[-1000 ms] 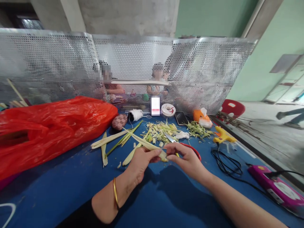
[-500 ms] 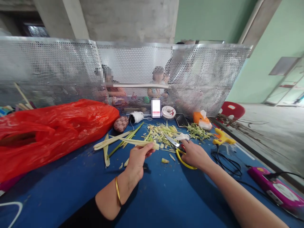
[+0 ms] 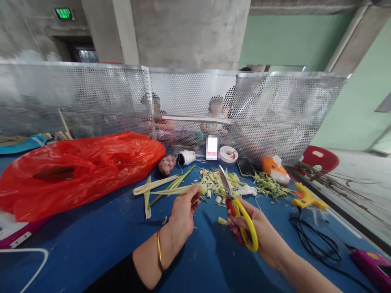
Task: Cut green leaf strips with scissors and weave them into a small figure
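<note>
My left hand (image 3: 183,209) is closed on a pale green leaf strip (image 3: 174,190) that runs off to the left over the blue table (image 3: 100,236). My right hand (image 3: 259,236) grips scissors (image 3: 236,207) with yellow and red handles, blades pointing up and away, lifted off the table. A small cut piece (image 3: 222,221) lies between the hands. A heap of leaf trimmings (image 3: 220,181) lies just beyond the scissors.
A big red plastic bag (image 3: 76,171) fills the left. A yellow glue gun (image 3: 307,199) with black cable (image 3: 317,244), an orange tissue holder (image 3: 275,169), phone, tape roll and thread spool line the back. Behind the perforated metal screen (image 3: 275,110) sit other people.
My right hand picked the scissors up from the table and raised them, blades upward. My left hand keeps the leaf strip. The camera tilted up and shifted a little.
</note>
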The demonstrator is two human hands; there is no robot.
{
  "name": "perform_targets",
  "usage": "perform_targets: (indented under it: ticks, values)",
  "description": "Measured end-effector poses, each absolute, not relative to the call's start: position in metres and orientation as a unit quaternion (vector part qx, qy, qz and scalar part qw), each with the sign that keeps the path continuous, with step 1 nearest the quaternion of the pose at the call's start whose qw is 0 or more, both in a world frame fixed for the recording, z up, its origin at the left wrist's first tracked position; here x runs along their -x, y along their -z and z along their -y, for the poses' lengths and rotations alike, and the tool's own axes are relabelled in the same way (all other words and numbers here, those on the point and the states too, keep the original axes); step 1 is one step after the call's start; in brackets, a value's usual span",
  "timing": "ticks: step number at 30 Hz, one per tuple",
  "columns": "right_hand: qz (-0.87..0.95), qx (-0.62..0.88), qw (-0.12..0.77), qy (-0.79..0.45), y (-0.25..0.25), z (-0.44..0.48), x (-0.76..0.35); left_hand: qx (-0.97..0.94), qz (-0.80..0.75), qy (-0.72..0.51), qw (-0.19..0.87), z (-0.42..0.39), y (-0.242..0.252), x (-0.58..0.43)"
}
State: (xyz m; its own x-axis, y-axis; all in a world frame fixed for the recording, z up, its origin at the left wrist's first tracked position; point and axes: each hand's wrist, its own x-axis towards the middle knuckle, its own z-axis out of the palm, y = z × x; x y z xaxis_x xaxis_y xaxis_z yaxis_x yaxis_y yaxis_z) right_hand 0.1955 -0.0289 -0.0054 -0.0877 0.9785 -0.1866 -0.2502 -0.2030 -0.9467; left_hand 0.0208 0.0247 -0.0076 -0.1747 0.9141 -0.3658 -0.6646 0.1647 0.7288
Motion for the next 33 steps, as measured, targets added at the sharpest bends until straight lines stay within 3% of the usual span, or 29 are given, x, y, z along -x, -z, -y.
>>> perform_targets:
  ticks: [8, 16, 25, 33]
  values:
    - [0.498, 0.462, 0.516, -0.522, 0.02, 0.028, -0.185, -0.068, -0.403, -0.642, 0.649, -0.029, -0.003, -0.017]
    - [0.642, 0.523, 0.435, -0.353, 0.024, 0.028, -0.19, -0.022, -0.357, -0.645, 0.675, -0.02, -0.015, -0.03]
    - [0.648, 0.55, 0.435, -0.297, 0.024, 0.028, -0.191, -0.01, -0.354, -0.646, 0.676, -0.019, -0.013, -0.057]
    - [0.611, 0.544, 0.473, -0.328, 0.023, 0.024, -0.191, -0.012, -0.361, -0.64, 0.678, -0.019, -0.008, -0.077]
